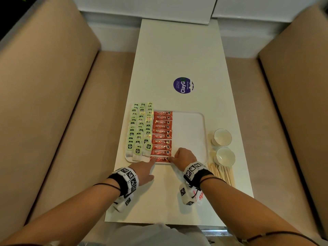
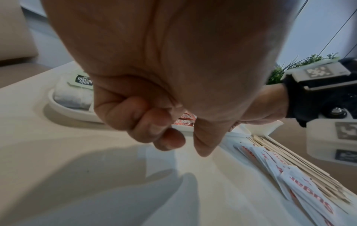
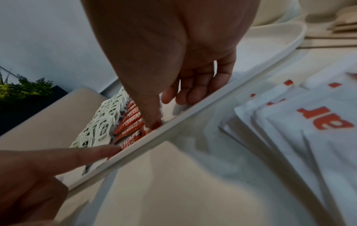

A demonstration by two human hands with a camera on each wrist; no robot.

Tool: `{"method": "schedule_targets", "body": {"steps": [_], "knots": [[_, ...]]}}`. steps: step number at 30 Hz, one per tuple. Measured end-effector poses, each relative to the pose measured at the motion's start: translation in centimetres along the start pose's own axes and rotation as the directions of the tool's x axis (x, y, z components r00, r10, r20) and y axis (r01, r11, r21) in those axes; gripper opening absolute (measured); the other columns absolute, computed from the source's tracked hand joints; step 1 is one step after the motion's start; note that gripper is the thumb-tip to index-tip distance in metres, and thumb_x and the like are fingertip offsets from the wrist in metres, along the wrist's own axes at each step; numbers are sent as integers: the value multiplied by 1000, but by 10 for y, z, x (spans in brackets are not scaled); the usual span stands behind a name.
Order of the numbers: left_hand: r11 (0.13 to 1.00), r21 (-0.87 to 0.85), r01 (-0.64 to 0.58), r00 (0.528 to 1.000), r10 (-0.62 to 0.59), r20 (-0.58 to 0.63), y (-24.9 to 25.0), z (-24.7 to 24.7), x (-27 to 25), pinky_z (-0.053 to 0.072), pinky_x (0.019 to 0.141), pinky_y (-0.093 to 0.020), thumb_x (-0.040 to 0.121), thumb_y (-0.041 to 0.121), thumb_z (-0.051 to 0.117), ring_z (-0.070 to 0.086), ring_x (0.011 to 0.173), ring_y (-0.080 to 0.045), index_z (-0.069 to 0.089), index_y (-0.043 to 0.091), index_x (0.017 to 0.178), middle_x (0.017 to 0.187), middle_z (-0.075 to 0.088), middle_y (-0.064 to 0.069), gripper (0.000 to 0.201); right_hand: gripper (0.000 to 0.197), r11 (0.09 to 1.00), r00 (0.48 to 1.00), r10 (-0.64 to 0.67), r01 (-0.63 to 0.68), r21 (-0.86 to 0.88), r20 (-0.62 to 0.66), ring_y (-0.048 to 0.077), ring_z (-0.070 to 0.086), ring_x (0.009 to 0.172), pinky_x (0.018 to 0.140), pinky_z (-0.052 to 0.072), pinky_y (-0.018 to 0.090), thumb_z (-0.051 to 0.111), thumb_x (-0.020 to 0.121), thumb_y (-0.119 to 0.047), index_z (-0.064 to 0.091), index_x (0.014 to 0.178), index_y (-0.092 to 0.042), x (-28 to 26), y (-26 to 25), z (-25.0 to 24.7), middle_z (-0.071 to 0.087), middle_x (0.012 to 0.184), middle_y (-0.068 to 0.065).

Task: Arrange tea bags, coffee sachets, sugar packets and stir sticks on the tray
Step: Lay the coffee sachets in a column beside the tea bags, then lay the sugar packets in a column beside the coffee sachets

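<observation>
currently both hands square up the nearest coffee sachet (image 1: 160,159) in the tray (image 1: 204,139): left hand (image 1: 144,170) index straight on its left end, other fingers curled; right hand (image 1: 184,157) presses its right end, fingers bent, likely to align the column. tea bags (image 1: 140,128) fill the tray's left; sugar packets (image 3: 309,130) and stir sticks (image 1: 221,173) wait on the counter (image 1: 177,50).

Café or office pantry booth: 2 padded benches (image 1: 44,107) flank a table (image 1: 179,55).

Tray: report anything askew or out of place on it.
Tea bags spill past the tray's left and far rim rather than lying inside it. The coffee sachets sit in one straight column. Nothing is torn or spilled.
</observation>
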State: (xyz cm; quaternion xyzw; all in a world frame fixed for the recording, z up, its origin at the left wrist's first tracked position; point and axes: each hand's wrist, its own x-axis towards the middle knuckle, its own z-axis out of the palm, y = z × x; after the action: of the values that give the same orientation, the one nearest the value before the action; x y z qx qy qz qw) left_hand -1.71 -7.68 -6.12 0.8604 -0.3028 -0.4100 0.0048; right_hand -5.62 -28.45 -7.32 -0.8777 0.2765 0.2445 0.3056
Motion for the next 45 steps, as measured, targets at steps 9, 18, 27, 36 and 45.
{"method": "schedule_targets", "body": {"steps": [9,18,27,36,45], "knots": [[1000,-4,18,1000,-18,-19,3,-2,1,56,84,-40,98,47,49,66,99,-27,3,27,159,119,67,-10,79,36,1000,1000,-11,11,-18,5,15,62,71,80,58,39,69,88,-53,62,85,-18,-2,0,-2,69,82,1],[994,-92,-59,986,43,-163,25,-6,-5,47,94,-32,98,42,52,61,114,-22,50,30,140,134,62,-1,44,21,984,983,-180,180,-5,25,12,63,83,79,55,33,69,90,-44,65,91,-24,-11,22,-27,67,90,-7],[981,-165,-105,987,82,-141,78,8,8,49,96,-32,95,41,56,63,109,-19,58,27,135,124,67,2,42,28,947,955,-268,285,-150,123,11,66,92,85,58,30,70,93,-33,67,118,-21,-48,94,-61,66,108,-6],[970,-238,-58,988,22,-151,123,37,27,53,87,-33,78,56,76,64,94,-16,59,28,120,105,66,6,54,63,878,939,-260,327,-349,225,17,59,91,81,52,32,83,74,-48,56,124,-25,-71,132,-33,54,112,-5],[981,-196,-14,991,-13,-132,135,50,32,55,80,-34,75,45,82,64,85,-16,64,23,95,94,66,5,35,55,860,940,-288,338,-382,185,21,59,84,69,48,31,80,78,-48,57,118,-18,-69,130,-14,50,109,-2]]}}
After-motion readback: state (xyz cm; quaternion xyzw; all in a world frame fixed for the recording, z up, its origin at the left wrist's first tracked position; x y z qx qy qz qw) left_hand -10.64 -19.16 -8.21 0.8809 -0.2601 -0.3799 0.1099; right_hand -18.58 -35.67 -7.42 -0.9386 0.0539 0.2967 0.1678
